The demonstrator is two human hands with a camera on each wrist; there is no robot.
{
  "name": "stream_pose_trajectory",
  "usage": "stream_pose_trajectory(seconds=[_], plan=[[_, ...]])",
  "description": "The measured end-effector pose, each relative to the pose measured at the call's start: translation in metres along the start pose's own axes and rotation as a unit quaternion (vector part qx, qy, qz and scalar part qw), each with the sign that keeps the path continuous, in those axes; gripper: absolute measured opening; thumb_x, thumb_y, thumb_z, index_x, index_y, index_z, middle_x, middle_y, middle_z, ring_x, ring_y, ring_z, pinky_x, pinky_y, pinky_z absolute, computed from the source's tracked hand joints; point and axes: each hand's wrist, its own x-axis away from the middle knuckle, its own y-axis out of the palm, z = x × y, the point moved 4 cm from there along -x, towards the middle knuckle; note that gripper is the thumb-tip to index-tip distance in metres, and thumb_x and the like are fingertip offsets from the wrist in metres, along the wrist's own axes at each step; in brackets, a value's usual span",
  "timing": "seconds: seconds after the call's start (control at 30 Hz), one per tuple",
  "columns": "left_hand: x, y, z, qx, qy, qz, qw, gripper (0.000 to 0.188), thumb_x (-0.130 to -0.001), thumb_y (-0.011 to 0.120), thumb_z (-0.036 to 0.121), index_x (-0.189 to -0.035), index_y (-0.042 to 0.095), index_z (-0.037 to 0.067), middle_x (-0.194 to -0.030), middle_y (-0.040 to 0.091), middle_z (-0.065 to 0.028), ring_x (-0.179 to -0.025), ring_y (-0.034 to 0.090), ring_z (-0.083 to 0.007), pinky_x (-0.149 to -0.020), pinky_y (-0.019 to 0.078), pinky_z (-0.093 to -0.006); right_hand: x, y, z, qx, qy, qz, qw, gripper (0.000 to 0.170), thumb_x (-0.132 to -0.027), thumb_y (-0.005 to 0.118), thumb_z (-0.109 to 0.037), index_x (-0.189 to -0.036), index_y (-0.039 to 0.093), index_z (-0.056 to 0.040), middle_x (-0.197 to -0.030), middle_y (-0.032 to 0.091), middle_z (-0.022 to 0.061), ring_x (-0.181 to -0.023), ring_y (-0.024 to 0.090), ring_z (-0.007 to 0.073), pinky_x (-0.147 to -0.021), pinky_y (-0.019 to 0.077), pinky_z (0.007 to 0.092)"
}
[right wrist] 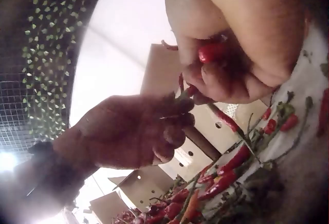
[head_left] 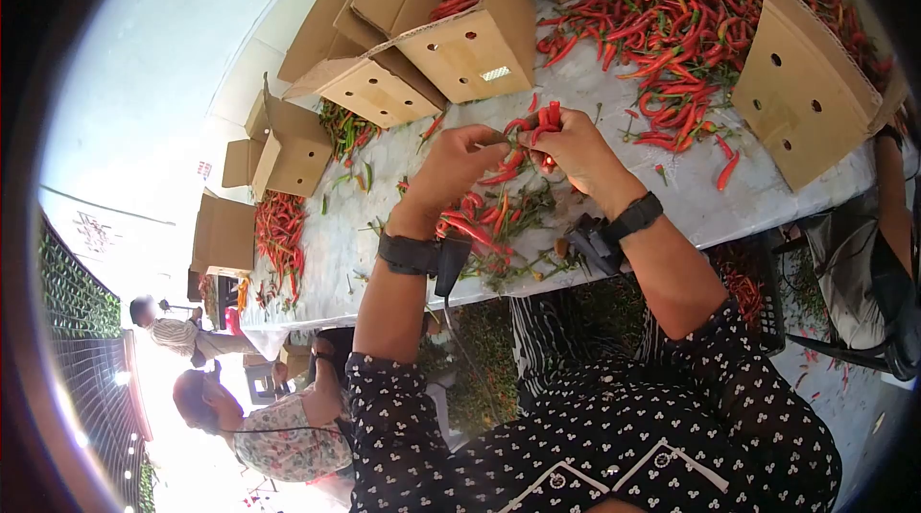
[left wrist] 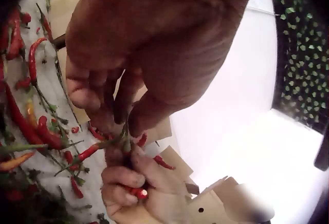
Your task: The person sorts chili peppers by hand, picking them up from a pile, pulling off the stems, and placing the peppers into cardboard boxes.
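In the head view both hands meet over the table. The right hand (head_left: 583,156) grips several red chillies (head_left: 553,116) in curled fingers; a red tip (right wrist: 209,53) shows in its fist in the right wrist view. Thumb and fingertips of the left hand (head_left: 459,166) pinch green stems (left wrist: 126,137) beside the right fingertips, clearest in the left wrist view. From between the hands a red chilli (left wrist: 88,152) sticks out. Below them lies a small heap of red chillies (head_left: 472,229) with green stems and leaves.
Open cardboard boxes (head_left: 470,57) line the table's far side, another box (head_left: 804,81) stands at right. A large chilli pile (head_left: 672,19) lies between them. Stems and single chillies litter the pale table cover (head_left: 384,225). Another person (head_left: 288,436) is at lower left.
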Motion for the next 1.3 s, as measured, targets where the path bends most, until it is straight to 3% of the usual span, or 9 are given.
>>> stream_pose_trajectory(seconds=[0.13, 0.33, 0.4, 0.7, 0.93, 1.03, 1.13, 1.2, 1.3], plan=[[0.001, 0.008, 0.0, 0.007, 0.013, -0.012, 1.0, 0.027, -0.076, 0.062, 0.021, -0.089, 0.064, -0.003, -0.069, 0.06, -0.002, -0.062, 0.052, -0.007, -0.056, 0.0414, -0.0241, 0.001, 0.002, -0.002, 0.008, -0.018, 0.009, 1.0, 0.008, -0.074, 0.062, -0.004, -0.078, 0.058, 0.0005, -0.063, 0.056, 0.0052, -0.051, 0.05, 0.0122, -0.041, 0.037, 0.0254], [0.001, 0.014, 0.014, -0.204, 0.064, 0.04, 0.976, 0.022, -0.077, 0.06, 0.02, -0.078, 0.062, -0.001, -0.063, 0.058, -0.0079, -0.058, 0.054, -0.0133, -0.055, 0.0432, -0.0289, -0.002, 0.0, 0.004, -0.004, -0.024, 0.031, 0.999, 0.007, -0.075, 0.063, -0.006, -0.077, 0.058, -0.0001, -0.063, 0.057, 0.0058, -0.051, 0.051, 0.0137, -0.043, 0.0384, 0.0265], [0.001, 0.015, 0.023, -0.252, 0.116, 0.162, 0.947, 0.02, -0.076, 0.06, 0.019, -0.075, 0.062, -0.001, -0.063, 0.059, -0.0145, -0.057, 0.057, -0.0194, -0.056, 0.0444, -0.032, -0.003, -0.001, 0.007, -0.037, -0.025, 0.037, 0.998, 0.007, -0.075, 0.063, -0.006, -0.077, 0.058, -0.0005, -0.063, 0.057, 0.0059, -0.051, 0.052, 0.0142, -0.043, 0.0391, 0.0269], [-0.03, 0.006, 0.022, -0.137, 0.115, 0.295, 0.938, 0.019, -0.073, 0.058, 0.019, -0.075, 0.063, 0.001, -0.07, 0.061, -0.0186, -0.067, 0.061, -0.0331, -0.062, 0.0478, -0.0406, -0.005, -0.02, 0.005, -0.269, -0.039, 0.114, 0.956, 0.008, -0.076, 0.062, -0.004, -0.082, 0.058, -0.0014, -0.072, 0.061, 0.0075, -0.061, 0.058, 0.0156, -0.05, 0.0445, 0.0275], [-0.032, 0.027, 0.004, -0.4, 0.18, 0.166, 0.883, 0.021, -0.07, 0.061, 0.023, -0.079, 0.064, 0.004, -0.076, 0.062, -0.016, -0.071, 0.06, -0.0348, -0.067, 0.0475, -0.0405, -0.007, -0.028, -0.001, -0.241, -0.027, 0.092, 0.966, 0.008, -0.075, 0.057, -0.002, -0.083, 0.055, -0.0032, -0.077, 0.06, 0.0083, -0.064, 0.059, 0.0183, -0.054, 0.0486, 0.0298], [-0.039, 0.034, -0.012, -0.435, 0.058, 0.075, 0.895, 0.02, -0.068, 0.062, 0.023, -0.078, 0.065, 0.005, -0.074, 0.061, -0.0155, -0.073, 0.059, -0.0356, -0.069, 0.0469, -0.0423, -0.006, -0.024, -0.001, -0.211, -0.017, 0.068, 0.975, 0.007, -0.075, 0.057, -0.003, -0.082, 0.055, -0.0045, -0.076, 0.06, 0.008, -0.064, 0.059, 0.0188, -0.053, 0.0485, 0.0303], [-0.041, 0.024, -0.013, -0.385, 0.133, 0.099, 0.908, 0.021, -0.07, 0.062, 0.023, -0.076, 0.064, 0.003, -0.068, 0.06, -0.012, -0.07, 0.06, -0.0277, -0.065, 0.0469, -0.0374, -0.004, -0.02, -0.004, -0.182, 0.001, 0.057, 0.982, 0.008, -0.076, 0.06, -0.006, -0.081, 0.055, -0.006, -0.074, 0.06, 0.0068, -0.063, 0.059, 0.0182, -0.05, 0.0461, 0.0298], [-0.038, 0.007, -0.014, -0.135, 0.02, 0.066, 0.988, 0.021, -0.074, 0.061, 0.022, -0.075, 0.062, 0.001, -0.063, 0.056, -0.0038, -0.062, 0.054, -0.0136, -0.058, 0.0432, -0.0282, -0.003, -0.018, -0.004, -0.159, 0.019, 0.057, 0.986, 0.008, -0.076, 0.062, -0.008, -0.081, 0.056, -0.0068, -0.074, 0.06, 0.006, -0.062, 0.058, 0.0175, -0.048, 0.0442, 0.0294], [-0.02, 0.001, 0.007, 0.085, -0.026, 0.011, 0.996, 0.02, -0.078, 0.059, 0.021, -0.076, 0.061, 0.001, -0.063, 0.053, 0.0023, -0.058, 0.044, -0.0052, -0.054, 0.0361, -0.0209, 0.0, -0.012, -0.003, -0.064, 0.027, 0.045, 0.997, 0.015, -0.08, 0.064, -0.018, -0.085, 0.059, -0.0054, -0.072, 0.06, 0.0043, -0.061, 0.06, 0.0151, -0.044, 0.0397, 0.0242]])
